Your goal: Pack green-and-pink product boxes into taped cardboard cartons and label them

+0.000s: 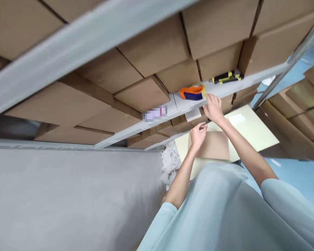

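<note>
My right hand (214, 108) is at the shelf edge with its fingers curled, close beside the tape dispenser (192, 93), which is orange and dark blue with a roll of yellow-edged tape. Whatever may be between its fingers is hidden. Lower down, my left hand (198, 135) is closed in a pinch over the left side of a brown cardboard box (214, 145). A small dark sliver shows at its fingertips, too small to name. Under the box lies a pale yellow board (259, 130), and a white paper slip (237, 119) rests on it.
Brown cartons (154, 45) fill the metal shelf (172, 104) above. Black and yellow cutters (226, 77) lie along its edge, and a white card (193, 114) hangs below. White scrap paper (170, 158) is heaped by the grey wall (68, 195). More cartons (290, 125) stand right.
</note>
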A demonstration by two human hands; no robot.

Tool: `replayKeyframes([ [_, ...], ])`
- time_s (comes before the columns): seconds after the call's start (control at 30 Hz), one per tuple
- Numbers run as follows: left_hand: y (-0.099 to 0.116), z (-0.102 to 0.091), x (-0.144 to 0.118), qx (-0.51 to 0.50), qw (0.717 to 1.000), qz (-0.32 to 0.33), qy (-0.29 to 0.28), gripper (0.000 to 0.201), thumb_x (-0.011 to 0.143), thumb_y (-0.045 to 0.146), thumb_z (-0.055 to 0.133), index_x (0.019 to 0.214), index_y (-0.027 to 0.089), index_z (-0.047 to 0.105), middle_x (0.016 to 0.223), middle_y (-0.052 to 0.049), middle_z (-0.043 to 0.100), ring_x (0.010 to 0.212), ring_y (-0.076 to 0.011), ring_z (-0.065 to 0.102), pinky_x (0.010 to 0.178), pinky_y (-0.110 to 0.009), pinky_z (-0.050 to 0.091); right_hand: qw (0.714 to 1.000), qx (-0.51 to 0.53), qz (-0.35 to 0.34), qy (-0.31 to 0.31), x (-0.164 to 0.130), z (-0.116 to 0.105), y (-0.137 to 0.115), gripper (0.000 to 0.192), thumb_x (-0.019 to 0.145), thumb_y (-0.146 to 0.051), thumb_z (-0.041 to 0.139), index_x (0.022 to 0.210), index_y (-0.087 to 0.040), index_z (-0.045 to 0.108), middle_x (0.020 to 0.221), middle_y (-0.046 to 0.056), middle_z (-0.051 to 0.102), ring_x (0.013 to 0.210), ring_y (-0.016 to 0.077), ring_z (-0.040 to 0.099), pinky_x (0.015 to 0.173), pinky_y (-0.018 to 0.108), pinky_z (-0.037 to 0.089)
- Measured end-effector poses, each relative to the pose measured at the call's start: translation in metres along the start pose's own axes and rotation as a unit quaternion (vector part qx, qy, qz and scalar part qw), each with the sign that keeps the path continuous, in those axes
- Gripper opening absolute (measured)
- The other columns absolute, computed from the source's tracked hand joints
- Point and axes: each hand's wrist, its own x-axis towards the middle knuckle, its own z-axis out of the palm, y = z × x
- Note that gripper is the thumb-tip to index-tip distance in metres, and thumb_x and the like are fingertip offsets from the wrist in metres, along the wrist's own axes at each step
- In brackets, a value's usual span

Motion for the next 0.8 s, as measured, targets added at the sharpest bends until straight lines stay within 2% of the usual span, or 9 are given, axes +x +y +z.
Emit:
replayKeyframes([
  [0.1,-0.029,0.042,-0.037,-0.006,0.992,0.018,-0.121,0.027,0.105,0.019,0.07,0.127,0.021,0.085,0.107,-0.008,0.088,0.103,-0.023,0.085,0.106,-0.037,0.065,0.991,0.057,0.117,0.006,-0.1,0.017,0.042,0.069,0.113,-0.039,0.034,0.175,-0.009,0.038,0.176,0.028,0.048,0.165,0.0412,0.043,0.136,0.066,0.032],
  [0.2,-0.054,0.078,-0.077,0.049,0.968,0.084,-0.23,0.03,0.108,0.021,0.063,0.129,0.024,0.084,0.122,-0.011,0.086,0.12,-0.0255,0.081,0.116,-0.042,0.062,0.955,0.109,0.276,-0.006,-0.209,0.04,0.076,0.072,0.114,-0.046,0.033,0.172,-0.005,0.043,0.173,0.031,0.052,0.163,0.0426,0.048,0.135,0.066,0.037],
  [0.3,-0.073,0.099,-0.108,0.137,0.949,0.131,-0.25,0.036,0.113,0.029,0.056,0.14,0.025,0.08,0.146,-0.016,0.076,0.147,-0.0299,0.067,0.13,-0.05,0.052,0.891,0.169,0.421,-0.033,-0.3,0.065,0.091,0.076,0.113,-0.053,0.035,0.169,-0.003,0.048,0.169,0.032,0.057,0.161,0.0443,0.053,0.134,0.067,0.042],
  [0.4,-0.086,0.109,-0.122,0.199,0.94,0.148,-0.235,0.047,0.116,0.039,0.051,0.155,0.021,0.07,0.172,-0.019,0.057,0.172,-0.033,0.041,0.143,-0.055,0.035,0.811,0.253,0.521,-0.082,-0.357,0.083,0.081,0.083,0.113,-0.064,0.036,0.168,-0.005,0.053,0.17,0.029,0.057,0.163,0.0436,0.053,0.136,0.066,0.041],
  [0.5,-0.093,0.115,-0.126,0.225,0.933,0.147,-0.239,0.056,0.119,0.046,0.043,0.163,0.018,0.062,0.177,-0.02,0.051,0.178,-0.0324,0.028,0.147,-0.056,0.024,0.737,0.383,0.542,-0.124,-0.376,0.097,0.057,0.091,0.112,-0.077,0.03,0.169,-0.011,0.056,0.176,0.022,0.053,0.169,0.0381,0.046,0.143,0.059,0.034],
  [0.6,-0.096,0.119,-0.127,0.242,0.93,0.145,-0.234,0.063,0.12,0.048,0.035,0.168,0.014,0.055,0.178,-0.022,0.05,0.178,-0.0308,0.027,0.148,-0.056,0.02,0.697,0.475,0.524,-0.116,-0.367,0.111,0.038,0.1,0.111,-0.085,0.019,0.175,-0.016,0.05,0.185,0.015,0.042,0.177,0.031,0.032,0.147,0.053,0.022],
  [0.7,-0.096,0.123,-0.129,0.254,0.927,0.144,-0.237,0.065,0.119,0.048,0.032,0.171,0.013,0.051,0.18,-0.022,0.048,0.179,-0.0294,0.025,0.148,-0.055,0.016,0.687,0.501,0.518,-0.093,-0.343,0.127,0.04,0.103,0.111,-0.086,0.017,0.182,-0.014,0.036,0.191,0.014,0.026,0.181,0.0257,0.016,0.149,0.047,0.012],
  [0.8,-0.097,0.129,-0.13,0.254,0.927,0.133,-0.243,0.065,0.119,0.047,0.034,0.172,0.014,0.05,0.181,-0.021,0.047,0.179,-0.0293,0.023,0.149,-0.055,0.014,0.7,0.502,0.502,-0.078,-0.312,0.14,0.062,0.099,0.113,-0.081,0.009,0.181,-0.015,0.038,0.19,0.013,0.031,0.18,0.0229,0.019,0.148,0.047,0.015],
])
